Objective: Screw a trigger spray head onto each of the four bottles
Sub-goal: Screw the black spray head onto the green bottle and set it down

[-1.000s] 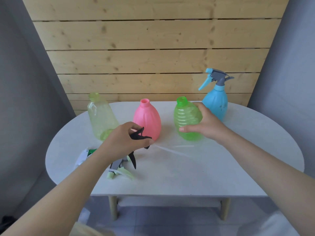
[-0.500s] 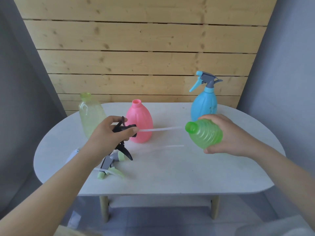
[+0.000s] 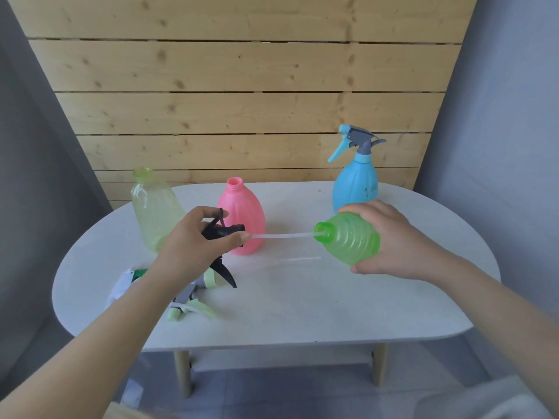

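Note:
My right hand grips the green ribbed bottle, held on its side above the table with its open neck pointing left. My left hand grips a black trigger spray head. Its clear dip tube runs right, and the tip sits just inside the green bottle's neck. An open pink bottle and an open pale yellow bottle stand behind my left hand. The blue bottle at the back right carries a blue-grey spray head.
On the white oval table, by my left forearm, lie a pale green-grey spray head and a white-green one, partly hidden. A wooden plank wall stands behind the table. Grey walls flank both sides.
My right hand lifted the green bottle off the table and tipped it sideways. My left hand raised the black spray head, and its tube tip has now entered the bottle's neck.

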Tool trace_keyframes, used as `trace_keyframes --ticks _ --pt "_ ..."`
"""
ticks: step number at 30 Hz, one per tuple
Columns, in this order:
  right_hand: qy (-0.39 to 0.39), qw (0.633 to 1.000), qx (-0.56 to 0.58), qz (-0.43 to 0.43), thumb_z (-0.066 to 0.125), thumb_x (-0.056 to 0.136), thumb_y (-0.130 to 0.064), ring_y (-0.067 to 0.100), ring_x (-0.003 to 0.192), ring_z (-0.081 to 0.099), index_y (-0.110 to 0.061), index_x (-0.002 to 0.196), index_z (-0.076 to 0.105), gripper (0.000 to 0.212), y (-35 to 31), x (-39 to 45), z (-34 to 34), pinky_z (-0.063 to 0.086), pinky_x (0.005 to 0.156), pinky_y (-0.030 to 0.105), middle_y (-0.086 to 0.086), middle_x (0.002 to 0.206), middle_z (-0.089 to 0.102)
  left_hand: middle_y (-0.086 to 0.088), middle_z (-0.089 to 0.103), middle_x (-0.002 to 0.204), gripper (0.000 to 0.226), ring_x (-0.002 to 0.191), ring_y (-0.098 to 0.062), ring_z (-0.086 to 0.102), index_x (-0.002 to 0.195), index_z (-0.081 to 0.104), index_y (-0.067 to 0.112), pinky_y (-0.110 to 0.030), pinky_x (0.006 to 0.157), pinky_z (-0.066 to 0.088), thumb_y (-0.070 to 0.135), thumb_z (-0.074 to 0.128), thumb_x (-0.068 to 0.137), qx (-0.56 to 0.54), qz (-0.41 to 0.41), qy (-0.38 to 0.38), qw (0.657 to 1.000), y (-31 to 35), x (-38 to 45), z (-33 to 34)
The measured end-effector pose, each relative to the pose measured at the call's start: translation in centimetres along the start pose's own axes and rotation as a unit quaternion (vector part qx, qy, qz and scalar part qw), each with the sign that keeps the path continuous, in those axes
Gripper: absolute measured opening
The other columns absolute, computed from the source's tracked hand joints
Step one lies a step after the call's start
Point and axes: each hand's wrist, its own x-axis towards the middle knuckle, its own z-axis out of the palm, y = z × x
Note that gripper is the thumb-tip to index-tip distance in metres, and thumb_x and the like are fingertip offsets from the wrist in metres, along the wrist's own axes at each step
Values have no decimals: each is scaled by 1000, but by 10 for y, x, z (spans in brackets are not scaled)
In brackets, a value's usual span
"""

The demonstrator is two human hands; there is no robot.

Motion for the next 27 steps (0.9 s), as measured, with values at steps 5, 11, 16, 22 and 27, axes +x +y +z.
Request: trace_keyframes --ticks 5,11,16,22,27 --pt "1 996 -81 -39 76 57 -39 8 115 26 -42 136 30 91 -9 0 14 16 87 20 -14 121 36 15 72 78 40 55 2 65 95 55 31 -11 49 43 30 83 66 13 19 -12 1000 5 -5 10" --pt "25 993 -81 -80 80 52 -49 7 100 27 -36 123 27 89 -35 -2 27 19 78 20 -12 113 39 25 69 64 30 52 6 62 81 64 18 -9 36 41 18 87 62 0 31 -91 995 14 -13 31" --pt "10 995 -35 -96 79 51 -55 0 102 30 -46 120 39 81 -44 -2 20 24 81 14 -22 114 44 24 69 63 28 38 -2 53 86 65 26 -13 31 30 28 85 65 15 21 -123 992 19 -12 31" --pt "-87 981 170 -25 78 48 -65 -18 116 40 -57 116 50 74 -36 -3 9 35 88 10 -34 124 48 19 64 61 24 43 -5 49 87 63 32 -19 34 31 33 80 69 36 44 -208 976 17 -10 21" --pt "-113 943 312 22 74 64 -52 -4 121 47 -37 117 57 58 -28 2 7 40 99 24 -18 127 54 15 63 61 28 43 -7 52 85 65 35 -21 32 31 39 79 61 11 20 -220 975 15 -10 22"
